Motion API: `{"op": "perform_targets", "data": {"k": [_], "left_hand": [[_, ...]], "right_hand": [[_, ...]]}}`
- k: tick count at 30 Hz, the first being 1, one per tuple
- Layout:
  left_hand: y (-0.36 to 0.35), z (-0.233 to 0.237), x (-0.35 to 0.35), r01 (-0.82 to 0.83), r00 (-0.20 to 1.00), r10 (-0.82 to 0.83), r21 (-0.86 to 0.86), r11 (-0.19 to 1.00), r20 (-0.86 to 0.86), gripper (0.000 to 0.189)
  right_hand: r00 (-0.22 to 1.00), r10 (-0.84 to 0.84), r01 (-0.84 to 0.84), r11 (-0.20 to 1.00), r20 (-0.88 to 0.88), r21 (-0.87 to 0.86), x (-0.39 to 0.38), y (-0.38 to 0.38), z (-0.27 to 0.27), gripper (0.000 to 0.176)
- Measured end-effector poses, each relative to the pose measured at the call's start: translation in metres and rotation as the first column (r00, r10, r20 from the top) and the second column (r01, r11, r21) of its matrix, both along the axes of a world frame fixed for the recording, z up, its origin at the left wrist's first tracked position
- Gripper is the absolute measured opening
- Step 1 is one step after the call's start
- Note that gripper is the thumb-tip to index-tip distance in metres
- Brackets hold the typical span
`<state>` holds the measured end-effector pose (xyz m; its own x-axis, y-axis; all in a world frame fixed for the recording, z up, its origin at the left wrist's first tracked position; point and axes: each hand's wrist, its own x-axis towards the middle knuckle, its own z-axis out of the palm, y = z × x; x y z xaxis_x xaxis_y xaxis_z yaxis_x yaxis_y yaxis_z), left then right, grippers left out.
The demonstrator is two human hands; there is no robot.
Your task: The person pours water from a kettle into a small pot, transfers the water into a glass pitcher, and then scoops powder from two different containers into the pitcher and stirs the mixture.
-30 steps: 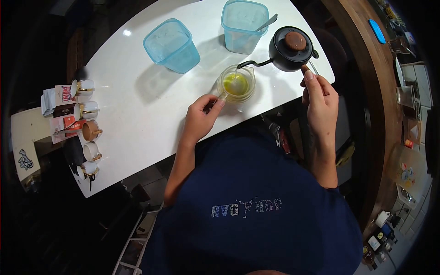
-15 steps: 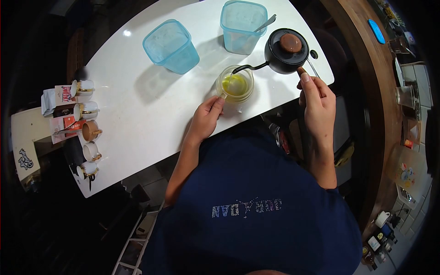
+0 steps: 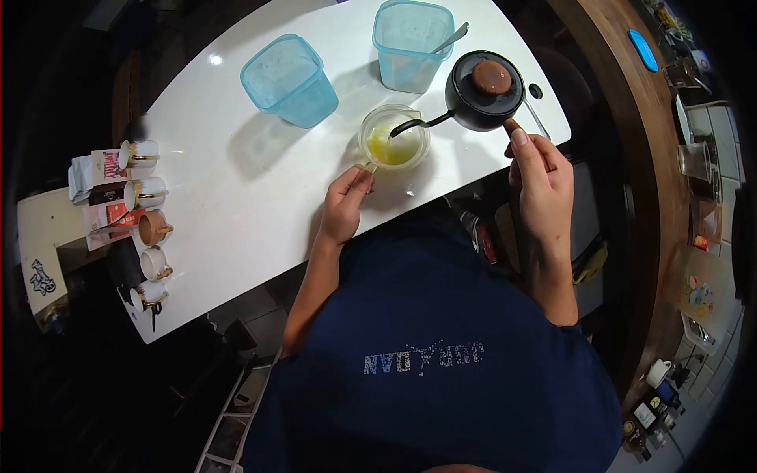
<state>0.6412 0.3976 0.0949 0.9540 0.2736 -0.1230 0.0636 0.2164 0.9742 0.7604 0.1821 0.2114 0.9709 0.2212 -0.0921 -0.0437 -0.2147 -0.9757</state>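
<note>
My left hand point(image 3: 344, 206) pinches the handle of a small clear glass pitcher point(image 3: 404, 160) that has yellow-green liquid in it. The wooden handle of a black gooseneck kettle point(image 3: 471, 106) is gripped in my right hand point(image 3: 544, 185). A brown round knob tops the kettle's dark lid. Its thin spout tip is over the pitcher's mouth, tilted down toward the liquid; I cannot clearly see a stream of water. The pitcher is near the front edge of the white table point(image 3: 244, 236).
Two translucent blue tubs stand beyond the pitcher: one tub point(image 3: 303, 94) at left, another tub point(image 3: 410, 67) holding a spoon point(image 3: 451, 38). Several cups point(image 3: 154, 227) line the table's left end beside packets point(image 3: 109, 167). A wooden counter point(image 3: 631, 158) runs along the right.
The kettle and pitcher have shifted slightly left in view. The spout tip now sits lower and farther over the pitcher's mouth. Both hands keep their holds.
</note>
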Motion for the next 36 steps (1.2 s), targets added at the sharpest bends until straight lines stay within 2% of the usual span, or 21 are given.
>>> {"op": "perform_targets", "data": {"k": [10, 12, 16, 18, 22, 24, 30, 34, 36], "left_hand": [[0.012, -0.003, -0.014, 0.017, 1.0, -0.017, -0.06, 0.998, -0.003, 0.031], [0.013, -0.004, -0.017, 0.011, 1.0, -0.011, 0.055, 0.998, -0.01, 0.033], [0.012, -0.001, -0.02, -0.006, 0.999, 0.009, 0.087, 0.996, -0.034, 0.033], [0.013, -0.002, -0.02, -0.021, 1.0, 0.021, 0.05, 0.999, -0.003, 0.033], [0.01, -0.001, -0.018, -0.006, 1.0, 0.007, 0.085, 0.996, -0.012, 0.032], [0.006, -0.001, -0.016, 0.005, 0.999, -0.005, 0.001, 1.0, -0.043, 0.029], [-0.002, -0.007, -0.014, 0.079, 0.997, -0.079, -0.043, 0.996, -0.004, 0.029], [-0.003, 0.002, -0.019, 0.073, 0.996, -0.073, -0.024, 0.997, -0.043, 0.031], [-0.003, 0.007, -0.021, 0.007, 0.998, -0.007, 0.002, 1.0, -0.067, 0.032]], "right_hand": [[1.0, -0.018, 0.018, 1.0, 0.018, -0.002, 0.001, -0.003, -0.002, 0.033], [1.0, -0.02, 0.02, 1.0, 0.021, 0.0, 0.0, -0.003, -0.002, 0.033], [1.0, -0.013, 0.013, 1.0, 0.023, -0.008, -0.002, -0.001, 0.002, 0.032], [1.0, -0.012, 0.012, 1.0, 0.023, -0.01, -0.002, 0.0, 0.002, 0.032], [1.0, 0.008, -0.008, 1.0, 0.011, 0.013, -0.002, 0.002, 0.002, 0.032], [1.0, 0.013, -0.013, 1.0, 0.014, 0.005, -0.003, 0.004, 0.002, 0.032], [1.0, 0.002, -0.002, 1.0, 0.01, 0.006, -0.005, 0.004, 0.002, 0.032], [1.0, -0.01, 0.01, 1.0, 0.016, 0.018, -0.007, 0.004, 0.002, 0.032], [1.0, -0.014, 0.014, 1.0, 0.017, 0.023, -0.008, 0.003, 0.001, 0.032]]}}
